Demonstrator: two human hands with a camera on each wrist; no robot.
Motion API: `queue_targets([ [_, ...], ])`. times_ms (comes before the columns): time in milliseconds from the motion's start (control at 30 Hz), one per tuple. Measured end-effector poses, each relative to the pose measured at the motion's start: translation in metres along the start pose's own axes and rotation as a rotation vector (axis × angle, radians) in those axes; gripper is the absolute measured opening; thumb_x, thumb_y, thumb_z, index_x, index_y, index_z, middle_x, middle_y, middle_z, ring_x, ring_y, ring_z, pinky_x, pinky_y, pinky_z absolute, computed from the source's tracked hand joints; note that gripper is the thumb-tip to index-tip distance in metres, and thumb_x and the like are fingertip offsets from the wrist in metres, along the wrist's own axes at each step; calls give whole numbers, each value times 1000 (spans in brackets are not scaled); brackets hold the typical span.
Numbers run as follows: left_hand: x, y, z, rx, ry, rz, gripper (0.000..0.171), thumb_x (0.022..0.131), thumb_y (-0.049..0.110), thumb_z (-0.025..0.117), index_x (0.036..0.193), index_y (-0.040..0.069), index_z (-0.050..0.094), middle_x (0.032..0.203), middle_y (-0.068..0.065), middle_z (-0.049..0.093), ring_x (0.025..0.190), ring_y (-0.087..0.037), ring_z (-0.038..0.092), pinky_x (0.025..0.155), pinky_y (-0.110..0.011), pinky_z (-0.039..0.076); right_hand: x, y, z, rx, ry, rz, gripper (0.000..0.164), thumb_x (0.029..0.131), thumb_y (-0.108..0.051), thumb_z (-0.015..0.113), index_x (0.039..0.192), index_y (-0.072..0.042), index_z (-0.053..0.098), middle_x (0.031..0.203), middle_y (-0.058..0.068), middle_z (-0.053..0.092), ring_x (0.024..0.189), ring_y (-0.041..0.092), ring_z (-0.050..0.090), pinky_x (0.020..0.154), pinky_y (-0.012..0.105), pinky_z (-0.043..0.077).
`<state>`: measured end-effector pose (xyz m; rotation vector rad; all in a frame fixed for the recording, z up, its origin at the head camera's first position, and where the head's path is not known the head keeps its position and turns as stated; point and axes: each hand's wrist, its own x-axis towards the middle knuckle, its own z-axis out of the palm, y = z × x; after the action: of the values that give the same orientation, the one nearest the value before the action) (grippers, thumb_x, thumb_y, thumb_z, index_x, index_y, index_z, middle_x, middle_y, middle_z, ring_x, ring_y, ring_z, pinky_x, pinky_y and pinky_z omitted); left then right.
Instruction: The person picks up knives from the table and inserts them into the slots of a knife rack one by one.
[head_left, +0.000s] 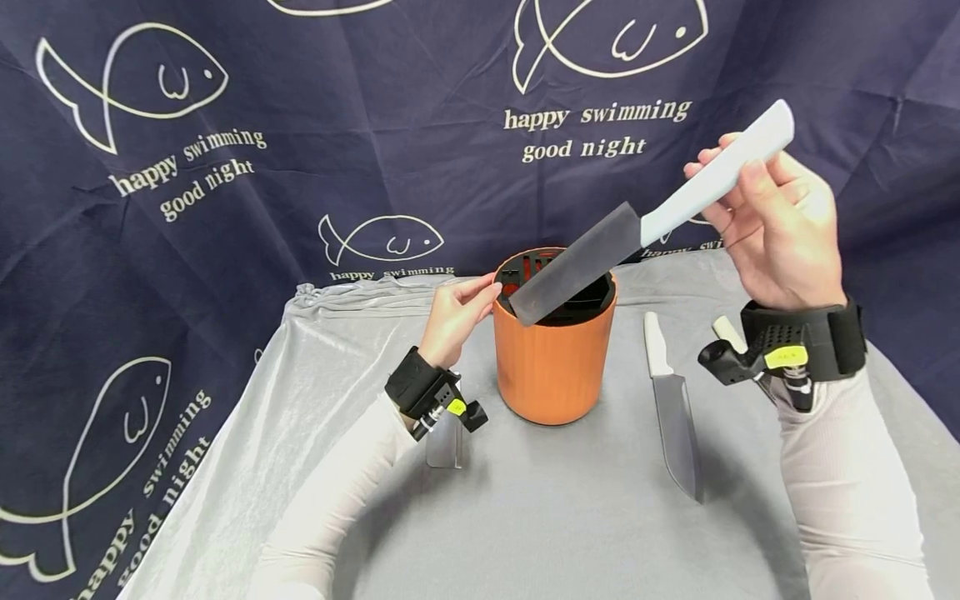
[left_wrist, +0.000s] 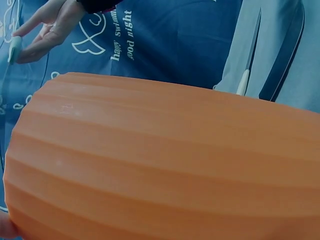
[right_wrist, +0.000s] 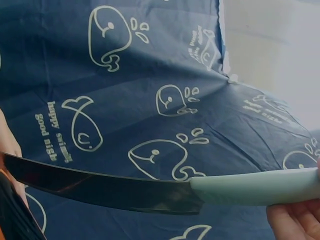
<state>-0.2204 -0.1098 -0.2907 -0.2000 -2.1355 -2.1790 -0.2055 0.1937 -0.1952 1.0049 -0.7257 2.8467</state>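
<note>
My right hand (head_left: 787, 221) grips the pale handle of a kitchen knife (head_left: 577, 265) with a dark blade, raised at the right. Its blade slants down to the left, the blunt tip overlapping the top of an orange knife block (head_left: 553, 367) in the head view. Slots show in the block's black insert. With thumb and fingers, my left hand (head_left: 453, 317) holds the block's left rim. The block's ribbed wall (left_wrist: 165, 155) fills much of the left wrist view, hiding most of that hand. The right wrist view shows the knife's handle (right_wrist: 255, 187) between the right fingers.
On the grey cloth (head_left: 555, 517), a chef's knife (head_left: 675, 425) with a white handle lies right of the block. Another pale handle (head_left: 727, 332) is partly hidden by the right wrist. A broad metal blade (head_left: 445, 446) lies beneath the left wrist. A patterned blue curtain (head_left: 420, 125) hangs behind.
</note>
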Motion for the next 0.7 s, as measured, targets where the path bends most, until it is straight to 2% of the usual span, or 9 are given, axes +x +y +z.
queue_targets([
  [267, 0, 0, 0, -6, 1, 1, 39, 94, 9, 62, 130, -6, 58, 132, -19, 60, 119, -27, 59, 99, -31, 50, 10, 2, -6, -70, 56, -104, 23, 92, 13, 53, 114, 21, 53, 102, 32, 64, 93, 40, 67, 89, 44, 57],
  [700, 0, -2, 1, -19, 11, 13, 39, 93, 8, 62, 129, -9, 57, 131, -21, 59, 118, -26, 59, 97, -32, 52, 21, -1, -21, 8, 120, -57, 20, 90, 16, 54, 109, 19, 56, 100, 32, 65, 92, 42, 66, 85, 47, 58],
])
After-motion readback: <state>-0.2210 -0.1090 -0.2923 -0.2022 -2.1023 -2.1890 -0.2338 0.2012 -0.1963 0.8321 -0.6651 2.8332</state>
